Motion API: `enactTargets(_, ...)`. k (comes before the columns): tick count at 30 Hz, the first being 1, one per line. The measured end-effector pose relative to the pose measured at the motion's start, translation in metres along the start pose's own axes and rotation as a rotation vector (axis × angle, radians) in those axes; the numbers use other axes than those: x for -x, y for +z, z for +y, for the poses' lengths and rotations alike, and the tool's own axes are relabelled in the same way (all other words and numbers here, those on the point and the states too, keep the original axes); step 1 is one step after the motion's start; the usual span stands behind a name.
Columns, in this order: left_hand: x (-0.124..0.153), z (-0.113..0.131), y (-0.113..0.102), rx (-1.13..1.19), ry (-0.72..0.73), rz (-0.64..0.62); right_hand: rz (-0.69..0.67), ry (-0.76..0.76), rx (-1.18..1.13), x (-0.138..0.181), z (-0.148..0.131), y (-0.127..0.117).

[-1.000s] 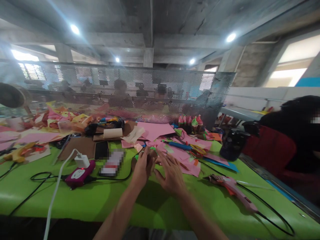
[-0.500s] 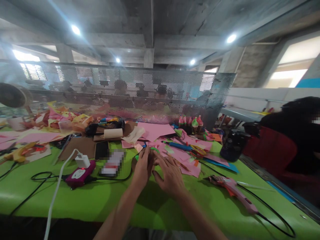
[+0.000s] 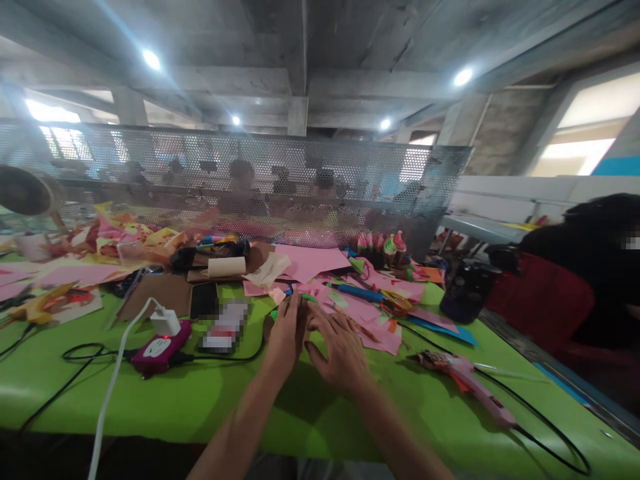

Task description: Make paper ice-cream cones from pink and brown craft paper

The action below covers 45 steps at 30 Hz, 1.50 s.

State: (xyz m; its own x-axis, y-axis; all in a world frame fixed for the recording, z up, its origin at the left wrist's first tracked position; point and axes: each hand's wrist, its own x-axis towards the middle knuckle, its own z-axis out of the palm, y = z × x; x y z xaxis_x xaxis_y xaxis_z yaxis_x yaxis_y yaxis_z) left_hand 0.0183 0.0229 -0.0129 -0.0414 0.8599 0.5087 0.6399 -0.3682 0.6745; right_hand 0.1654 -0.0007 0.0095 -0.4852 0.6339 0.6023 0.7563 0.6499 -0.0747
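At the middle of the green table, my left hand (image 3: 284, 335) and my right hand (image 3: 339, 345) are close together around a small brown piece with bright green trim (image 3: 309, 298). Most of the piece is hidden by my fingers, so its full shape cannot be made out. My left fingers are held together along its left side. My right fingers curve over its right side, with the thumb lower and nearer me. Just beyond them lie loose pink paper sheets (image 3: 311, 263).
To the left are a magenta power adapter (image 3: 156, 350) with a white plug, and two phones (image 3: 204, 301). A pink hot glue gun (image 3: 480, 390) and its cord lie right. Behind are a blue-handled tool (image 3: 357, 292), yellow pliers (image 3: 397, 301) and paper scraps (image 3: 120, 233). A person (image 3: 595, 267) sits right.
Almost nothing differs. Both hands stay in place around the brown piece, with only a very slight shift of the fingers.
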Motion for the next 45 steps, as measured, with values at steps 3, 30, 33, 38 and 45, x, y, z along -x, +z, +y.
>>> enactTargets(3, 0.000, -0.002, 0.003, -0.026, -0.001, -0.001, 0.014, -0.006, -0.001, 0.000, 0.000, 0.000)
enactTargets(30, 0.003, 0.003, 0.001, -0.143, 0.037, -0.054, 0.013, 0.006, 0.003, -0.001, -0.001, -0.001)
enactTargets(33, 0.003, 0.003, 0.001, -0.149, 0.040, -0.047, 0.011, 0.010, -0.001, -0.001, 0.000, 0.000)
enactTargets(38, 0.003, 0.005, 0.000, -0.153, 0.026, -0.035, 0.013, -0.001, -0.014, -0.002, 0.000, 0.000)
enactTargets(45, 0.003, 0.005, 0.000, -0.139, 0.031, -0.038, 0.032, 0.002, -0.021, 0.000, -0.001, -0.002)
